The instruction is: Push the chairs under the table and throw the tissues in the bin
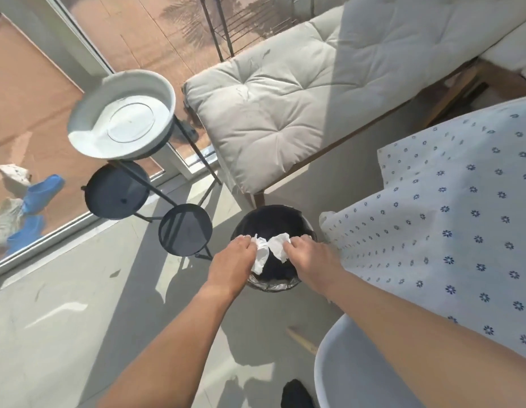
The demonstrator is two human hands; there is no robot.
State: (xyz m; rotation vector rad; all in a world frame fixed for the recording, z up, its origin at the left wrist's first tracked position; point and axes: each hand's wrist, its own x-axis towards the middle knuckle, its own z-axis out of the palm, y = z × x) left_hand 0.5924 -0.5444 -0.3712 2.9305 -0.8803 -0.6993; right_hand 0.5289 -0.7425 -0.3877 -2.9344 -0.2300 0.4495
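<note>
1. Far left, beyond the glass door [88, 45], blue shoes [41, 192] lie on the terracotta paving outside.
2. Just inside the glass stands a black plant stand [155, 184] with a white bowl-shaped pot [123, 113] on top and two round black trays lower down; sun and shadow stripe the pale floor [64, 290] around it.
3. My left hand [232, 260] reaches out over the near left rim of the bin [273, 222], and its fingers [245, 241] are pinched together on a crumpled white tissue [261, 257] that hangs down over the opening.
4. The bin is round and lined with a black bag, standing on the floor between the plant stand and the cloth-covered bench, just in front of the cushioned seat.
5. My right hand [307, 254] is over the right side of the bin, fingers [297, 241] closed on a second tissue [280, 245]; the two tissues touch or nearly touch in the middle above the dark inside.
6. Behind the bin, a long wooden seat carries a pale tufted cushion [285, 113], half in sun and half in shade.
7. To the right, the bench is covered by a white cloth with small blue flowers [461, 216], its edge hanging close beside the bin.
8. At bottom right, the curved back of a white chair [344, 363] shows close beside my right forearm, next to the draped cloth.
</note>
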